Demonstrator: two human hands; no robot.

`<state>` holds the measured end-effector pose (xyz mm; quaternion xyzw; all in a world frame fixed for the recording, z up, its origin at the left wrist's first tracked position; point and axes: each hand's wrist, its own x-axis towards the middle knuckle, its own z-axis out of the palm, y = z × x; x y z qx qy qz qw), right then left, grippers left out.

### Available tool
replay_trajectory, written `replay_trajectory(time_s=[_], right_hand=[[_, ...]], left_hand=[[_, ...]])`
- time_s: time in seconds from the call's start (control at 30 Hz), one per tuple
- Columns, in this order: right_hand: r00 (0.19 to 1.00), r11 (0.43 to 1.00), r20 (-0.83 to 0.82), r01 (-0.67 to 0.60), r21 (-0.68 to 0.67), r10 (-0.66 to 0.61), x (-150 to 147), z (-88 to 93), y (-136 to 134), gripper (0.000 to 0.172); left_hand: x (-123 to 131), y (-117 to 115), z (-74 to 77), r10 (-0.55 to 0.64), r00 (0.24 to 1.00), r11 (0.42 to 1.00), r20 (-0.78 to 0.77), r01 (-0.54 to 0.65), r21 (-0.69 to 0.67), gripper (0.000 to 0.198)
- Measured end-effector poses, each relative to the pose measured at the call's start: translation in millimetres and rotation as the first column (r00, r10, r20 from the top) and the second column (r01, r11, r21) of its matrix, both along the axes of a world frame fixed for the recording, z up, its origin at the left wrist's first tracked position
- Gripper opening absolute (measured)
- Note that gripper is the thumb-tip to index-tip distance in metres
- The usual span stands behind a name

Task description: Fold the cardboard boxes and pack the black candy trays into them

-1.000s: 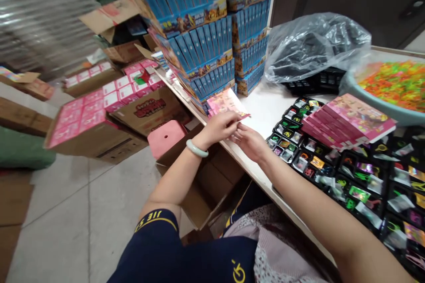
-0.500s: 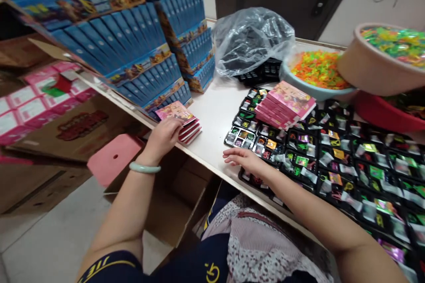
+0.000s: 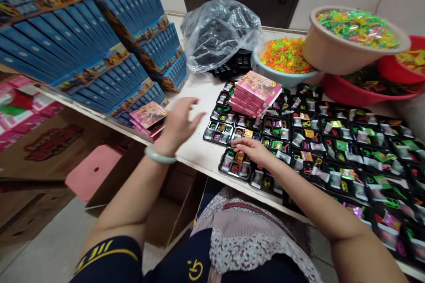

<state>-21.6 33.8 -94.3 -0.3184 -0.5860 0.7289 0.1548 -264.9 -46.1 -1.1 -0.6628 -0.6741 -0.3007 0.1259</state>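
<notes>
My left hand (image 3: 179, 124), with a pale green bangle on its wrist, is raised over the table edge, thumb and fingers apart and nothing in them. Just left of it lies a small stack of pink boxes (image 3: 148, 116), partly covered by the hand. My right hand (image 3: 252, 149) hovers at the near-left part of the black trays (image 3: 235, 163), its fingers loosely stretched and holding nothing visible. Each tray has compartments with small colourful toys and sachets. On top of the trays farther back rests a taller stack of pink boxes (image 3: 255, 90).
Blue boxes (image 3: 83, 40) stand in tall stacks at the left. Behind the trays are a clear plastic bag (image 3: 221, 31), a light blue basin (image 3: 279, 78), a beige tub (image 3: 332, 55) and a red basin (image 3: 352, 93). Below the table sit a pink stool (image 3: 94, 170) and an open carton (image 3: 166, 225).
My left hand has let go of the small pink stack and moved right, opening. The view has swung to the right. My right hand stays near the trays.
</notes>
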Motion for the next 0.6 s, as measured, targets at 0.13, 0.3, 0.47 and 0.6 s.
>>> replay_trajectory(time_s=[0.13, 0.3, 0.47, 0.6], right_hand=[[0.999, 0.996, 0.001, -0.045, 0.077, 0.045, -17.8, 3.2, -16.5, 0.013], [0.996, 0.993, -0.007, -0.084, 0.077, 0.085, 1.2, 2.9, -26.3, 0.02], [0.999, 0.991, 0.02, 0.036, 0.127, -0.039, 42.0, -6.0, -14.6, 0.022], [0.998, 0.99, 0.04, 0.052, 0.132, -0.057, 56.8, -6.3, -10.7, 0.023]], left_hand=[[108.4, 95.1, -1.9, -0.269, 0.959, 0.956, -0.084, 0.256, -0.14, 0.047], [157.3, 162.2, -19.2, -0.175, 0.978, 0.964, -0.117, 0.146, -0.222, 0.059], [149.0, 172.7, -19.2, -0.233, 0.965, 0.959, -0.12, 0.208, -0.192, 0.033], [108.7, 165.8, 15.3, -0.208, 0.971, 0.976, -0.117, 0.198, -0.094, 0.032]])
